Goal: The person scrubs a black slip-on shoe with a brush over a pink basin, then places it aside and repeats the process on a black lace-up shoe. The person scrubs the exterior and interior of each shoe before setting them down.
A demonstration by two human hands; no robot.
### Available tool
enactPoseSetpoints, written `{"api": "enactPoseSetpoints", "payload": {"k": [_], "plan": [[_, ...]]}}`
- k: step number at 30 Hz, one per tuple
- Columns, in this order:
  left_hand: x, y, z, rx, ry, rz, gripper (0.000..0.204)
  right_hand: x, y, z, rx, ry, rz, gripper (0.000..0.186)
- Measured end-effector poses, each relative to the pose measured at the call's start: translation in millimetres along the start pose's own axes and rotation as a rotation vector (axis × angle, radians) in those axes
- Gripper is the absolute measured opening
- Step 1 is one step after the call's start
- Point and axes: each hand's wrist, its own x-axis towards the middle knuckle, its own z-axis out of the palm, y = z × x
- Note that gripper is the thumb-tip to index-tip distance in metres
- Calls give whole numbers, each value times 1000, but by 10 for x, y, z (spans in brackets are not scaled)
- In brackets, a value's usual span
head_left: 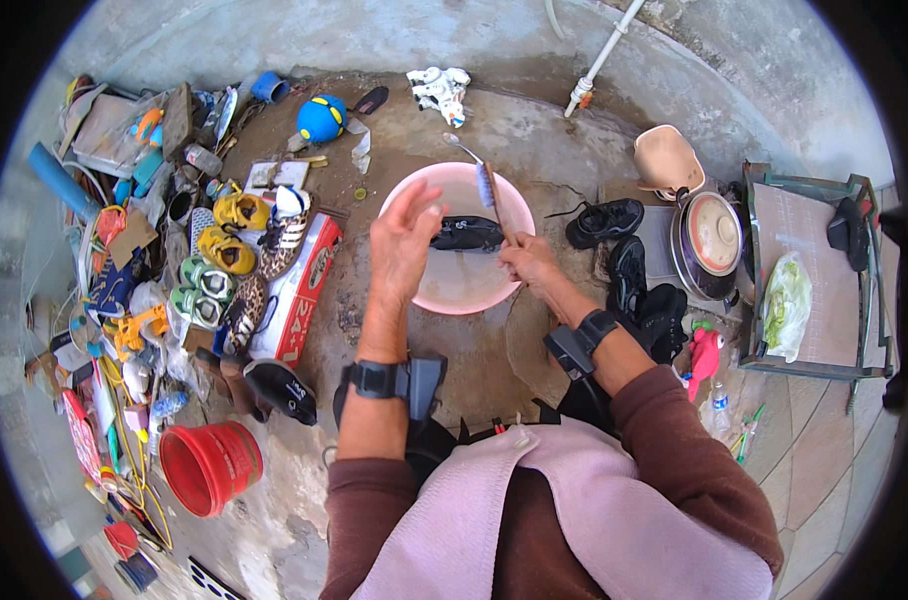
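A pink basin [519, 195] stands on the ground before me with water in it. Inside it lies a black shoe [471, 234]. My right hand [532, 262] is closed around the wooden handle of a scrubbing brush [491, 192], its bluish bristles raised over the basin's right part. Above the basin's left rim, my left hand [405, 235] is raised with its fingers apart and nothing in it. Its fingertips overlap the shoe's left end in the picture; whether they touch it I cannot tell.
Black shoes [604, 222] sit right of the basin, beside stacked pots [712, 235]. Left are several shoes around a red shoe box [309, 285], a clutter heap and a red bucket [209, 467]. A green-framed rack [814, 270] stands far right; a white toy [440, 93] lies behind.
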Motion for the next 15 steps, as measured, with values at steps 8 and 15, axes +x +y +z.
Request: {"api": "enactPoseSetpoints", "payload": {"k": [8,15], "plan": [[189,-340,-422,-386,414,-126,33,861,386,381,-308,-101,61,17],[357,-289,-471,-488,359,-203,36,1676,853,1045,-721,-138,-122,33]]}}
